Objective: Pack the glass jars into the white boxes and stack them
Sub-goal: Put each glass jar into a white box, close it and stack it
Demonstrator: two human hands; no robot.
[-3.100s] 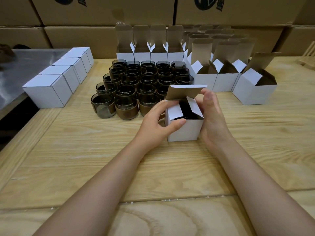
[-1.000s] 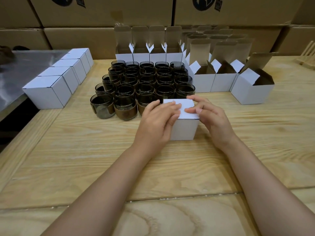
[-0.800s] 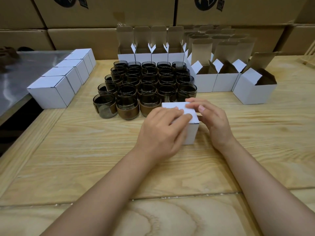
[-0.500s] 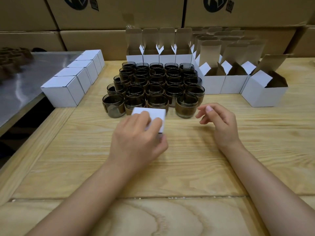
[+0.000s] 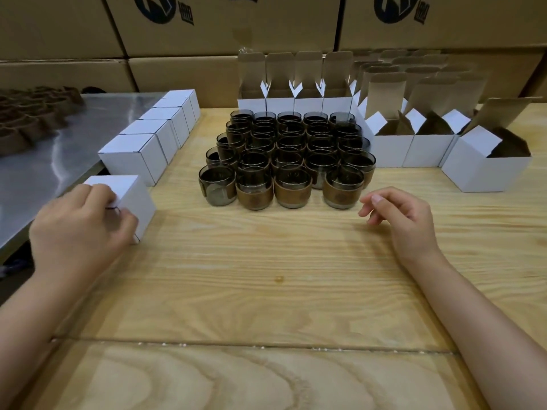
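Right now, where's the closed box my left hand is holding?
In the head view the closed box is at the left edge of the wooden table, gripped by the left hand, in front of the row of closed boxes, left of the glass jars.

Brown cartons stand behind the wooden table.
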